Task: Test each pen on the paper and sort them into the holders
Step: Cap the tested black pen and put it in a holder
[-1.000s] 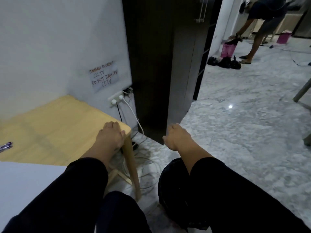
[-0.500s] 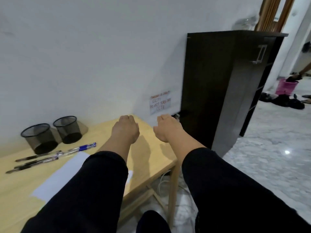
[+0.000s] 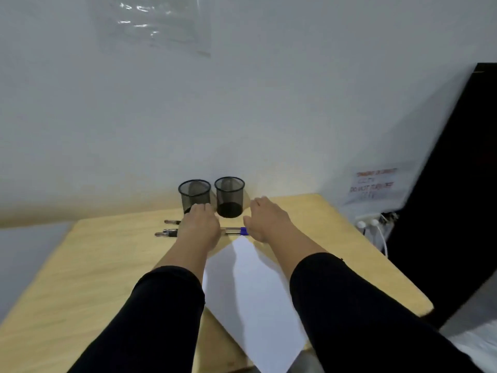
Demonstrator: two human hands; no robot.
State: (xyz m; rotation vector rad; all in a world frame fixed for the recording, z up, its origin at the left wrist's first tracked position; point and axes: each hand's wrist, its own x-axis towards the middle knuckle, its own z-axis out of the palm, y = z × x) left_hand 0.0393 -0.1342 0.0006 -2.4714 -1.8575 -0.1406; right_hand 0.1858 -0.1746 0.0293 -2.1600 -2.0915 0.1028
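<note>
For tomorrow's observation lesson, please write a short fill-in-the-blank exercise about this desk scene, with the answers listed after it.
1. Near the wall stand ____ black mesh holders.
2. The white sheet of paper lies on a ____ table.
3. Between the left hand and the right hand shows a pen with a ____ part.
4. Both sleeves are ____ in colour.

Answers: two; wooden; blue; black
</note>
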